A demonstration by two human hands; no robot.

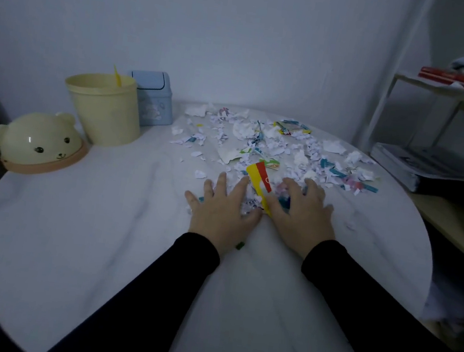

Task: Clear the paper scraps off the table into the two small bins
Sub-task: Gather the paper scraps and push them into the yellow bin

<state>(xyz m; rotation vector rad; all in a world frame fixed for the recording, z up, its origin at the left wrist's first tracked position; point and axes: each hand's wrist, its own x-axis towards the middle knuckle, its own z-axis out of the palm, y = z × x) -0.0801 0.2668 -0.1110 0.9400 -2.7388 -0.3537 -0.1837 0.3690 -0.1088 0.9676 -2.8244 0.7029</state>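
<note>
The round table (74, 243) is white with faint grey marble veining. The paper scraps (272, 148) are mostly white, mixed with blue, teal, pink and yellow bits; one larger piece (259, 179) is yellow with a red stripe. The open bin (106, 112) is pale yellow, its bear-faced lid (37, 141) cream with a peach rim. The swing-lid bin (153, 100) is light blue. Both sleeves (151, 283) are black

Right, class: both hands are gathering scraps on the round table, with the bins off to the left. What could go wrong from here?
1. The scraps lie close to the table's far and right edges; sweeping could push some off.
2. The yellow bin stands away from the left hand and right hand; a loose handful may shed pieces on the way.
3. The blue bin appears lidded and partly hidden behind the yellow one.
</note>
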